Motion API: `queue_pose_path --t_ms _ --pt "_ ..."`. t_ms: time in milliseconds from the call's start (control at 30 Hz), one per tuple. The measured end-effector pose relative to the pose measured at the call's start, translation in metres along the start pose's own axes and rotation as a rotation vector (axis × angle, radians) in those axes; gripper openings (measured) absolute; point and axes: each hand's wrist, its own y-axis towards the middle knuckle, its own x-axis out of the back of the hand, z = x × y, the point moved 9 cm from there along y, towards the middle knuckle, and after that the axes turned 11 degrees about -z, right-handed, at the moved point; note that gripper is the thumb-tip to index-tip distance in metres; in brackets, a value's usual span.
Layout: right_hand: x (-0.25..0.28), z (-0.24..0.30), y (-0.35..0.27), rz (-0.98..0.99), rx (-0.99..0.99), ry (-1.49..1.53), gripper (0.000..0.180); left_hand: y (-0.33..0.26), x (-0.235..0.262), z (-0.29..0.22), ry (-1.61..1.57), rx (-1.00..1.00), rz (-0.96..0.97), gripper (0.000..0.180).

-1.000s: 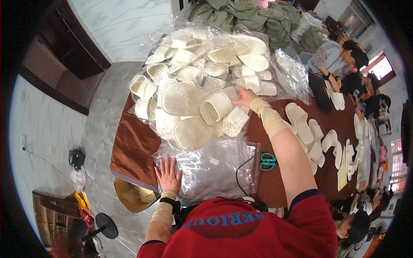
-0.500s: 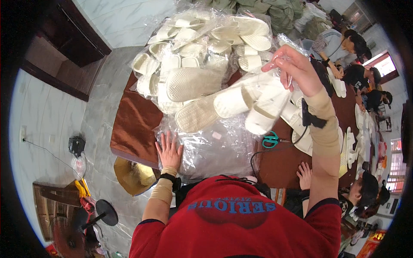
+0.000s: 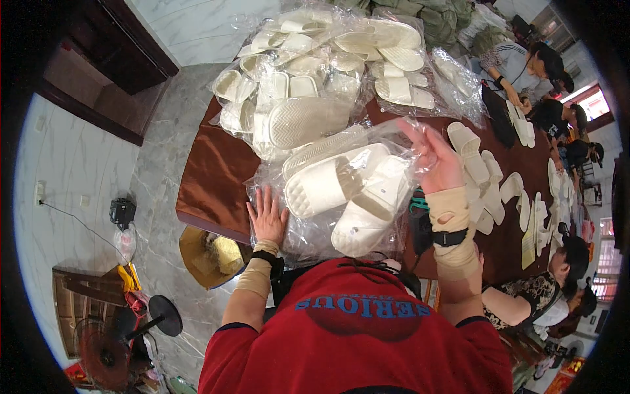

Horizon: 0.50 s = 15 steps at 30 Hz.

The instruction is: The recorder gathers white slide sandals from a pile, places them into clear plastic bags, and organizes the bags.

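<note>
— Fingers first: what is the left hand [image 3: 267, 217] doing?

— It lies flat, palm down, fingers spread wide, pressing the near edge of a clear plastic bag [image 3: 315, 226] onto the brown table [image 3: 210, 184]. Beyond its fingertips the table runs bare for a bit; just right of its fingers sits the bag's load.

— Which is?

— A pair of cream slippers [image 3: 348, 194], soles partly up, lying side by side inside the bag, between the two hands.

— And past them?

— Above the fingertips of both hands, a heap of bagged cream slippers [image 3: 315, 72] fills the far end of the table.

— The right hand [image 3: 436, 161]?

— Raised, palm toward the bag, fingers slightly parted and curled; thumb and fingers pinch the bag's upper right corner and lift the film off the table. A beige wrap covers the wrist, with a dark band around it.

— Anything right of those fingers?

— Loose cream slippers [image 3: 482, 180] lie in a row on the table, just beyond the knuckles. Farther right, other people [image 3: 558, 262] sit along the table's edge.
</note>
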Motion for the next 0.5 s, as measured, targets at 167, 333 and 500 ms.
queue_pose_path --t_ms 167,333,500 --pt "0.037 -0.010 0.003 -0.106 0.121 -0.310 0.013 0.004 0.012 -0.005 -0.097 0.013 -0.056 0.059" --pt "-0.044 -0.013 -0.016 0.084 0.039 -0.247 0.019 0.004 0.012 -0.006 -0.077 0.004 -0.050 0.061" --pt "-0.099 -0.028 -0.033 0.195 0.042 -0.136 0.020 0.004 0.009 -0.004 -0.091 0.022 -0.043 0.061"
